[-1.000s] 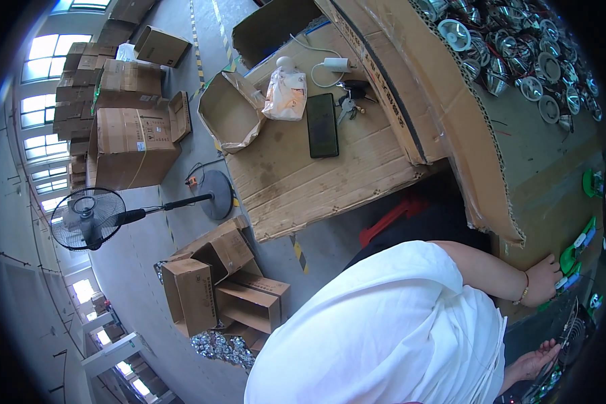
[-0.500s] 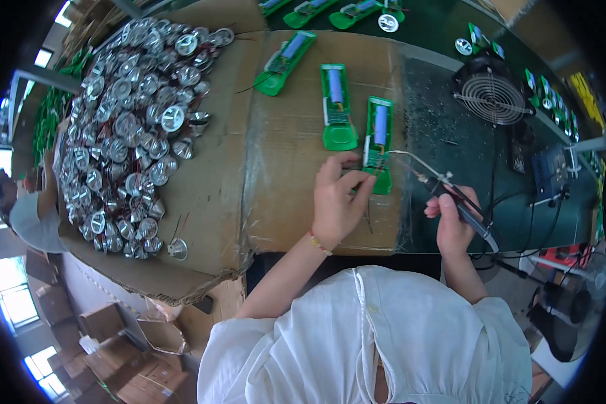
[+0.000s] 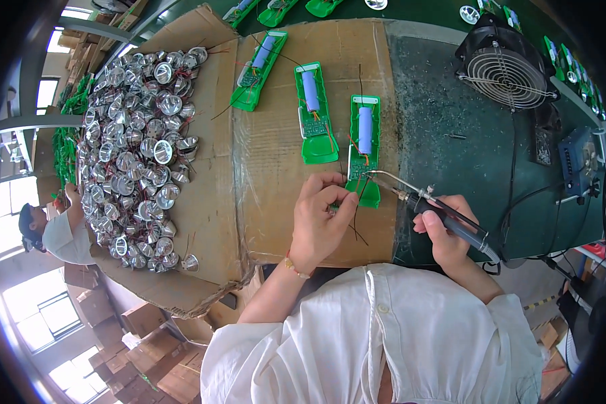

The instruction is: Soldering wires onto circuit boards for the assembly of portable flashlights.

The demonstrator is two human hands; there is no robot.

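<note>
A thin black wire (image 3: 354,202) was pinched by the closed left hand (image 3: 323,219) at the lower end of the green housing (image 3: 363,149) on the cardboard (image 3: 276,148). The soldering iron (image 3: 444,217) was gripped by the right hand (image 3: 444,236), its tip at the same joint. The fingertips (image 3: 349,200) could be burned, it was judged, because they were held so near the tip.

Scene bright, even daylight; windows (image 3: 20,209) at lower left blown out white. Strong fisheye: bench edges (image 3: 202,74) bow, black vignette rings the frame. Centre sharp, soft shadows only; reflectors (image 3: 138,148) show small glints.
</note>
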